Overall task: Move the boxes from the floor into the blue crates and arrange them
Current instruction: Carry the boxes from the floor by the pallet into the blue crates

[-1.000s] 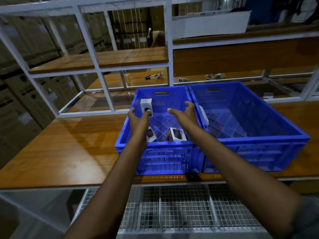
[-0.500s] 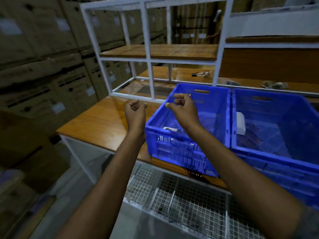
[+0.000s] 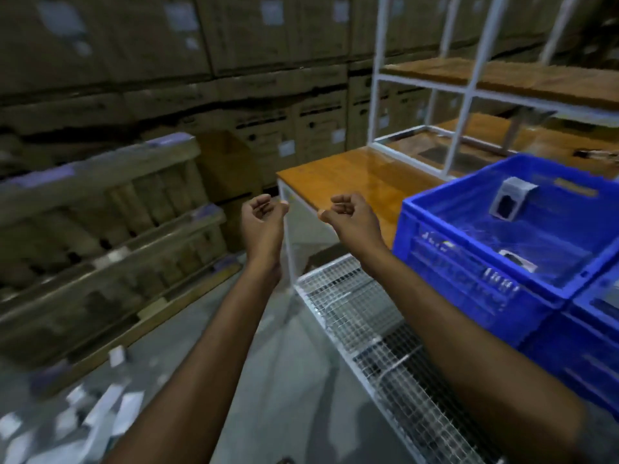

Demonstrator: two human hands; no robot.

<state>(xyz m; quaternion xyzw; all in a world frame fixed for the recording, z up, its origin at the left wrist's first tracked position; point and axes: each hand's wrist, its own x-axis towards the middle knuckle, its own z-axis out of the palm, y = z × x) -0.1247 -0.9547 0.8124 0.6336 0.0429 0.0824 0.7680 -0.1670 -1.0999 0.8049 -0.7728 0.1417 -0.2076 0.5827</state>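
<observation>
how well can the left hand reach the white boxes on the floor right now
Probably yes, after a bend down: the left hand is empty and held high, the white boxes lie low on the floor on its own side, and nothing stands between.

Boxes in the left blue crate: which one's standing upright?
The far box, upright against the blue crate's back wall; the front box lies flat on the crate floor.

The wooden surface (image 3: 351,172) lies toward 2 o'clock. On it stand a blue crate (image 3: 469,262), a second crate (image 3: 599,306) touching it at 4 o'clock, and a white frame rack (image 3: 465,92) behind. The grey floor (image 3: 284,380) carries white boxes (image 3: 100,410) — blurred, scattered at 7 o'clock.
</observation>
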